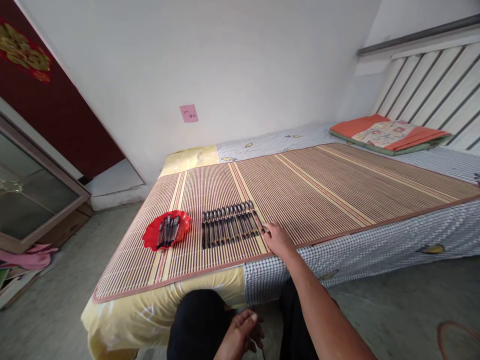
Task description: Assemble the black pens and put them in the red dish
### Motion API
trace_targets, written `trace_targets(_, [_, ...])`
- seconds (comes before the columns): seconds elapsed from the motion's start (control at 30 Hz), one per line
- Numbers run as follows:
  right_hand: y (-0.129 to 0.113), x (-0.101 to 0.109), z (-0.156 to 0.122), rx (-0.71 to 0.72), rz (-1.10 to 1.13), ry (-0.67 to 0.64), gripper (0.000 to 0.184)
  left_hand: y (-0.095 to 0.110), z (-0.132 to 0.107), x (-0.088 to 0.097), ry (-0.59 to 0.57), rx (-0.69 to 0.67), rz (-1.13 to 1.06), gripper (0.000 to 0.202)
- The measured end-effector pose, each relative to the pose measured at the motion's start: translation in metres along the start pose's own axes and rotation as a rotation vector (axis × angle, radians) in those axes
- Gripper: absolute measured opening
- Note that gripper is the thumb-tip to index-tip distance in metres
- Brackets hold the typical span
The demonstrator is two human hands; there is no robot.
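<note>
My right hand (278, 240) rests on the bamboo mat (307, 185), its fingertips closed on the lower end of a black pen (257, 216). That pen is the rightmost of a row of several clear-barrelled pens with black caps (227, 225), laid side by side. Left of the row, a red scalloped plate (149, 239) holds several more pens (168, 230). Low between my knees hangs my left hand (242, 332), loosely curled with the fingers partly apart; I see nothing held in it.
The mat covers a bed with a yellow and checked sheet (157, 312). A folded orange and floral cloth (390, 132) lies at the far right by a white slatted panel (435, 90). A pink note (188, 113) is stuck on the wall. A glass-panelled cabinet (30, 195) stands left.
</note>
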State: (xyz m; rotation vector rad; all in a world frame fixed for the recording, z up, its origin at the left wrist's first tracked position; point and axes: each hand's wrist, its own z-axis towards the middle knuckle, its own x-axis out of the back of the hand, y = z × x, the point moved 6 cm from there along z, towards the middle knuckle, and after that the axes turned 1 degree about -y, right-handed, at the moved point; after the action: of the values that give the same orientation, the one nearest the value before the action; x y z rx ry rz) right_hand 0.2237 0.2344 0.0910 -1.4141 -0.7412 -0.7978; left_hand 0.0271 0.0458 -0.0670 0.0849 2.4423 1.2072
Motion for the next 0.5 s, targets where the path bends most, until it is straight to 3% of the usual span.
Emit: trace_targets(0.5, [0.0051, -0.0025, 0.0005, 0.035, 0.066, 0.023, 0.035, 0.0025, -0.0022, 0.0005, 0.001, 0.013, 0.005, 0.067])
